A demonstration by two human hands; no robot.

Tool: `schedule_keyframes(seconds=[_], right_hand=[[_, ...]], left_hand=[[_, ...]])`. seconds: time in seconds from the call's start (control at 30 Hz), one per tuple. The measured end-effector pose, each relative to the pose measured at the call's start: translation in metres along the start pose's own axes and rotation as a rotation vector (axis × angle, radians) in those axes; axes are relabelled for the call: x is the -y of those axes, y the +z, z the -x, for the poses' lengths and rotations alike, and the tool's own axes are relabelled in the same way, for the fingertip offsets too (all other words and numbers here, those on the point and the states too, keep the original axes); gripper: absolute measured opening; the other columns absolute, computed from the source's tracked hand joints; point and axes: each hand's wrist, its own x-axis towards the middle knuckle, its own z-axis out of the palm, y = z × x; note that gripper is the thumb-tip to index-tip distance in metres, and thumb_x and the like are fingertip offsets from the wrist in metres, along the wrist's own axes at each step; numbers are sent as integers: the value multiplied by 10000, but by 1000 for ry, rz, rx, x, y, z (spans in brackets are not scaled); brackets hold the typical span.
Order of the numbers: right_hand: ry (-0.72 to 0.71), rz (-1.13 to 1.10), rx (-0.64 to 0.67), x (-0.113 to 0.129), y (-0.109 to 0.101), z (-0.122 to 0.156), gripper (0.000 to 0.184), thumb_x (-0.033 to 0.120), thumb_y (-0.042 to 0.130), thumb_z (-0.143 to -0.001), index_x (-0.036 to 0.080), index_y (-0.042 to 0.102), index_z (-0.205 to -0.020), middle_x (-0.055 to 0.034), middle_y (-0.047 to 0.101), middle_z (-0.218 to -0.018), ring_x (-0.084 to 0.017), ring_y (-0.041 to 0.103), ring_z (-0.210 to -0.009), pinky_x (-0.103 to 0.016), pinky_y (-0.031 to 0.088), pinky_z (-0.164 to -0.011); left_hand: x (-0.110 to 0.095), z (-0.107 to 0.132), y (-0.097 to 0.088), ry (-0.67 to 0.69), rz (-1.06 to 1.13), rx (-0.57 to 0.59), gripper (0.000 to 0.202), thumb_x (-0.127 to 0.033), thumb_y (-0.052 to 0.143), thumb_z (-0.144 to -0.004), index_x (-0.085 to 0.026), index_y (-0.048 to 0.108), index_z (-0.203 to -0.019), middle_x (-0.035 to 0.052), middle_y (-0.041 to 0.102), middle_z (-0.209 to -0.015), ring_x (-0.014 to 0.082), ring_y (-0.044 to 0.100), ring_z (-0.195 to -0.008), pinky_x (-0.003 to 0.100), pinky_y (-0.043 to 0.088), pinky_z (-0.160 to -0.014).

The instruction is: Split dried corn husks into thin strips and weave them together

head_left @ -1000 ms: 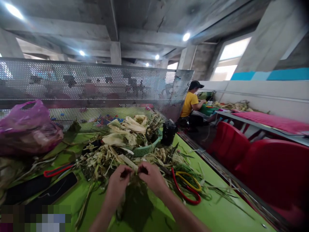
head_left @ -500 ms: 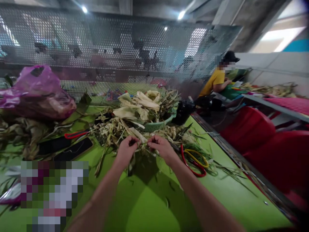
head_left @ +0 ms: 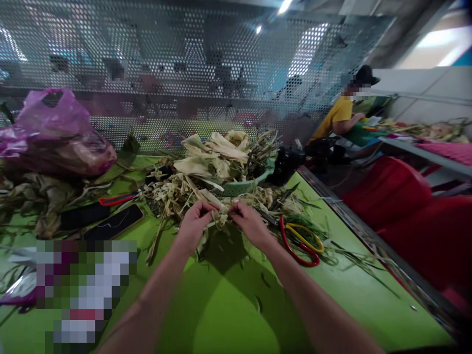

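Observation:
My left hand (head_left: 194,223) and my right hand (head_left: 250,222) meet low over the table, both closed in a pinch. Between their fingertips is a small pale dried husk piece (head_left: 222,213), frayed and knotted-looking; its exact shape is too small to make out. Just beyond my fingers lies a heap of dried plant scraps (head_left: 173,189). A green basket (head_left: 239,188) behind it is piled with dried husks (head_left: 226,150). Beside my right hand rest scissors (head_left: 300,241) with one red and one yellow handle.
On the left are a red-handled tool (head_left: 118,198), a dark phone (head_left: 112,222) and a purple plastic bag (head_left: 62,137). A black bag (head_left: 287,164) stands right of the basket. Red chairs (head_left: 387,196) and a person in yellow (head_left: 339,115) are beyond the green table's (head_left: 228,305) right edge.
The view has tipped down slightly and shifted a little. Both hands keep their pinch on the husk piece, which now shows more clearly between the fingertips.

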Motion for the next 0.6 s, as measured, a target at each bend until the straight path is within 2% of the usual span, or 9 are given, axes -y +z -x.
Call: schedule_keyframes(seconds=[0.13,0.4,0.53,0.6], right_hand=[[2,84,1,0,-2,0,84,247,511,-797,188,543,-747,9,567,-669,-144,482,-634,-259,316,-584],[39,178,-32,4,3,4,64,217,490,-794,192,547,-777,-2,573,-696,-154,485,-654,-263,297,-591],[49,172,-49,6,1,4,68,222,485,-797,194,542,-772,5,565,-679,-150,475,-631,-260,294,-577],[21,133,-59,7,-2,5,84,244,487,-805,194,543,-767,9,564,-677,-147,477,-625,-256,301,-571]], left_hand=[[2,0,1,36,-34,-75,130,-239,613,-722,-169,504,-714,23,599,-862,102,543,-768,233,438,-738],[3,2,4,44,-35,-88,126,-224,602,-737,-171,492,-706,29,604,-832,110,538,-750,248,436,-723],[-1,2,3,59,-50,51,101,-218,565,-776,-171,494,-722,51,634,-865,127,558,-810,260,428,-759],[-1,1,1,53,-105,101,84,-236,553,-793,-170,512,-761,42,635,-830,124,553,-769,254,422,-723]])
